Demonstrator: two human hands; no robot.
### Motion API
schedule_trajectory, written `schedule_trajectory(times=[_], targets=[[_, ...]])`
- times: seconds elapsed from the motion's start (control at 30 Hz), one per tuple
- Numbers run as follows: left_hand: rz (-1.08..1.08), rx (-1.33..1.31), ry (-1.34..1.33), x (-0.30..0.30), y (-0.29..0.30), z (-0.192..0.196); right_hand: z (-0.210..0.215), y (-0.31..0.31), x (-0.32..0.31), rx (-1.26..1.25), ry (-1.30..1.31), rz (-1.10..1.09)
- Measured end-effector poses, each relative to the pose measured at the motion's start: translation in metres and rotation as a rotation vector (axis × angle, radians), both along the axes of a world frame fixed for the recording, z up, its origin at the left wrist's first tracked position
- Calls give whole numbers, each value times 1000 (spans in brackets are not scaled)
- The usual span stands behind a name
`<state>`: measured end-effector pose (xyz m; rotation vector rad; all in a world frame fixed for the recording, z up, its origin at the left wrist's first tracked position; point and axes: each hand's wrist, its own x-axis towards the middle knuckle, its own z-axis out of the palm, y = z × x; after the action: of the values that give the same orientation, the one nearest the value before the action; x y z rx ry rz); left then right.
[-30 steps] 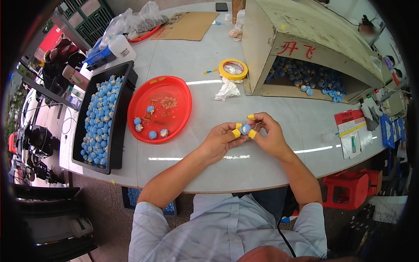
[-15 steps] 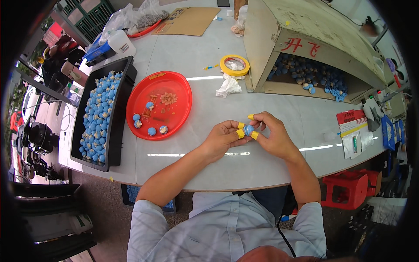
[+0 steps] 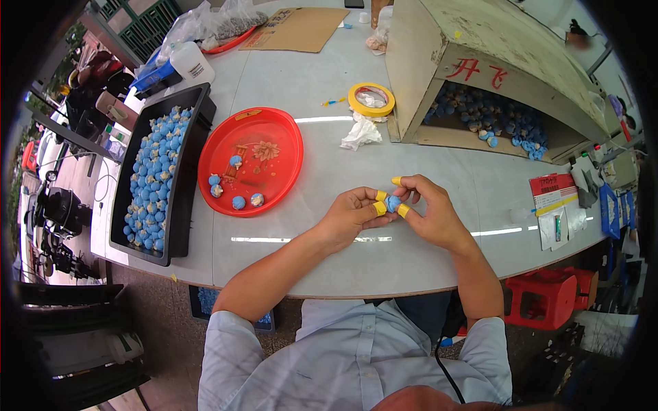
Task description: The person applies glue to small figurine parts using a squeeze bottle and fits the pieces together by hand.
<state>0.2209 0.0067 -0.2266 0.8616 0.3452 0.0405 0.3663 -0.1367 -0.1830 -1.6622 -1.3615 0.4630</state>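
Note:
A small blue ball (image 3: 392,203) is pinched between my two hands above the near part of the table. My left hand (image 3: 353,214) grips it from the left with thumb and fingers, their tips wrapped in yellow. From the right, my right hand (image 3: 432,209) holds it too, thumb against it and a yellow-tipped index finger raised. The ball's underside is hidden by my fingers. Left of my hands, a red round tray (image 3: 281,179) carries several blue balls with pale patches, such as one blue ball (image 3: 238,203) near its front rim.
A black bin (image 3: 199,130) full of similar balls stands at the left. A roll of yellow tape (image 3: 389,103) and crumpled tissue (image 3: 361,132) lie beyond my hands. An open-fronted box (image 3: 480,55) with more balls stands back right. Cardboard (image 3: 298,29) lies at the back.
The ball appears slightly turned between my fingers. Both hands stay in nearly the same place, and the whole view has shifted very slightly.

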Motion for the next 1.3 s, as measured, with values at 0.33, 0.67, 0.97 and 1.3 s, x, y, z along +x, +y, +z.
schedule_trajectory(times=[0.33,0.67,0.97,1.3], targets=[[6,18,19,0,-2,6,7,-3,0,-29,-30,10],[24,20,19,1,-3,6,6,-3,0,-3,-103,26],[54,11,-19,0,-5,1,5,-2,-4,10,-56,6],[94,19,-21,1,-6,-2,8,-2,-5,5,-85,5]])
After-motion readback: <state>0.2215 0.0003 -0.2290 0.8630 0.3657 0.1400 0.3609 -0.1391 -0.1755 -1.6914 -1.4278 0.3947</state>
